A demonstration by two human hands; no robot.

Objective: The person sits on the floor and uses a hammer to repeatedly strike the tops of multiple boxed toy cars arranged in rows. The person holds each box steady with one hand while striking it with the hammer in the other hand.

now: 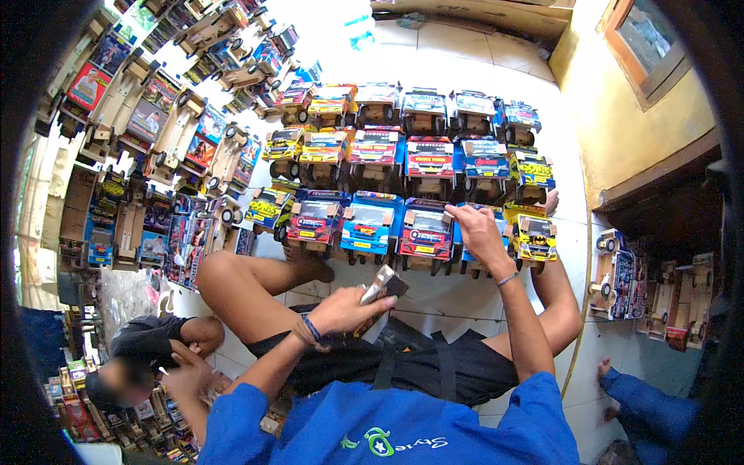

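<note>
In front of my crossed legs, toy trucks of wood and printed card stand in three rows. My left hand (341, 311) is closed round a silver and dark metal hand tool (381, 285), held above my lap; its exact kind is unclear. My right hand (479, 234) reaches the nearest row with bent, closed fingers. Its fingertips are at the upper right corner of a red and blue toy truck (426, 234), and what they pinch is too small to tell. The hand partly covers a blue truck (473, 252) to the right. Left of the red one stands a light-blue truck (366, 231).
Many more toy trucks (147, 116) are stacked at the left, some on their sides. Another person (155, 349) sits at lower left. More trucks (618, 275) lie at the right beside a dark opening. White floor tiles (465, 48) run toward the back; a yellow wall (620, 132) bounds the right.
</note>
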